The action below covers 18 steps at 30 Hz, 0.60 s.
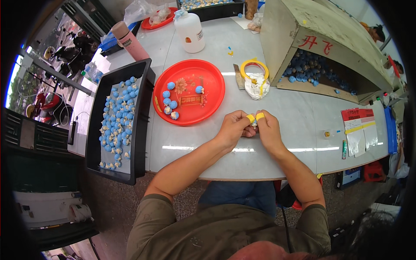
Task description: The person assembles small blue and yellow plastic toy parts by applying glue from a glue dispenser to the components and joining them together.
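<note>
Over the table in front of me, my left hand and my right hand meet, both closed on one small blue ball with pale parts. My fingers hide most of it. Yellow tape wraps both thumb tips, which press together at the ball. To the left, a round red plate carries several similar blue balls, some with pale, star-like tips. Beyond my hands lie a crumpled white wad and a yellow tape roll, with a flat metal strip beside them.
A black tray full of blue balls stands at the left. Behind are a pink flask and a white bottle. At the right, a wooden box holds more blue balls; nearer lie printed sheets and a green tube.
</note>
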Each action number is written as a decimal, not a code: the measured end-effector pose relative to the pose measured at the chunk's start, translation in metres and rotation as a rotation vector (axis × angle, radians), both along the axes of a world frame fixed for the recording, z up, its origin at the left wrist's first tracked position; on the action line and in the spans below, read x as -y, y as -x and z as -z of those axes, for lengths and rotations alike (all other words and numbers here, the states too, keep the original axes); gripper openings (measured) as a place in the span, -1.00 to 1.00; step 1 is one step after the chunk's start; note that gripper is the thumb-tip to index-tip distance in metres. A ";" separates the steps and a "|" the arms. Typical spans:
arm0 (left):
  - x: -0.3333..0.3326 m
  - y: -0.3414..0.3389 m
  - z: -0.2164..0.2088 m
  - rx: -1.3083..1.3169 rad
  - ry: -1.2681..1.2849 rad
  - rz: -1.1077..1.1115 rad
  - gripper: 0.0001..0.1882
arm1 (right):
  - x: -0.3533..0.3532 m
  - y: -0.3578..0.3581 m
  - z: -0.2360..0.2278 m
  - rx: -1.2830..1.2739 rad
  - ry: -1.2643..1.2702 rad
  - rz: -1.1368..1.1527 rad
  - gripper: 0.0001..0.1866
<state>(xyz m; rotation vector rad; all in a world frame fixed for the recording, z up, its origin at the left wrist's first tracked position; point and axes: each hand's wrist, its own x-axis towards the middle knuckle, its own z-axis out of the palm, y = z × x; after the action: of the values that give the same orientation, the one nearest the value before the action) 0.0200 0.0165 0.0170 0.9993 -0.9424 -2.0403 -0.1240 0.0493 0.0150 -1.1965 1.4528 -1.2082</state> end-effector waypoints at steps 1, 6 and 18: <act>0.001 0.001 0.000 -0.001 0.002 0.015 -0.79 | 0.001 0.001 0.001 -0.001 0.002 0.015 -0.73; 0.000 0.000 -0.005 -0.001 0.016 -0.008 -0.79 | 0.006 0.001 -0.004 0.277 -0.086 0.023 -0.70; 0.004 0.003 -0.005 -0.047 0.222 -0.147 -0.78 | -0.001 0.015 -0.020 0.384 -0.095 -0.085 -0.79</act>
<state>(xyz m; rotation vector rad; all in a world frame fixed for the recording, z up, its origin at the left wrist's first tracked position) 0.0168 0.0122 0.0215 0.8708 -1.0143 -1.7862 -0.1387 0.0499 0.0350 -0.8938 1.1469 -1.2178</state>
